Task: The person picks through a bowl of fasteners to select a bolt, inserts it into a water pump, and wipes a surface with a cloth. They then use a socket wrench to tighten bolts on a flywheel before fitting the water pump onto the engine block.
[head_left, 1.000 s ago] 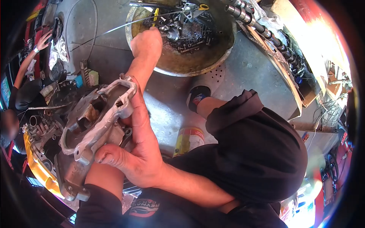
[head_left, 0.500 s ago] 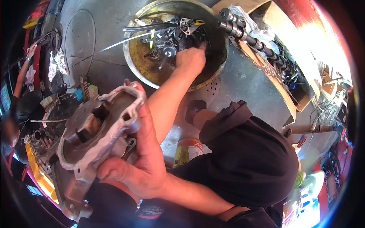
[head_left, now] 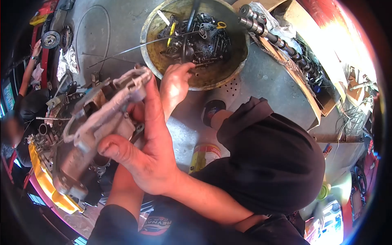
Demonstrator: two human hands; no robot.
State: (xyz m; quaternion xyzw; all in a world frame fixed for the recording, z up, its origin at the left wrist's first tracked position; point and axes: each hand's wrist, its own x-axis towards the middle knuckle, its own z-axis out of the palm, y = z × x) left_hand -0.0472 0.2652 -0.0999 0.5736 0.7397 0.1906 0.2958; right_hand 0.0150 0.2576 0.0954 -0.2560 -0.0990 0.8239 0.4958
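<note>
My right hand (head_left: 153, 151) grips a grey cast-metal housing (head_left: 102, 110) at the lower left, its thumb on the near side and fingers behind. The casting has a raised flange around a hollow; it is tilted and slightly blurred. My left hand (head_left: 176, 83) is at the near rim of a round, stained basin (head_left: 239, 67), fingers loosely bent and apart, with nothing visible in them. Inside the basin lie dark metal parts (head_left: 210, 45), a black hose (head_left: 192, 18), a yellow-handled tool (head_left: 171, 34) and a flat metal bracket (head_left: 204, 32). A long thin rod (head_left: 134, 50) crosses the rim.
A camshaft (head_left: 281, 43) rests over a cardboard box (head_left: 304, 96) on the right. A can (head_left: 205, 155) stands by my leg. At far left another person's hand (head_left: 36, 48) is beside a round disc (head_left: 51, 39). Engine parts (head_left: 45, 134) lie near a yellow piece (head_left: 57, 192).
My left hand has drawn back from inside the basin to its near rim. The black hose has swung to point upward, and the thin rod has shifted. The casting has tilted.
</note>
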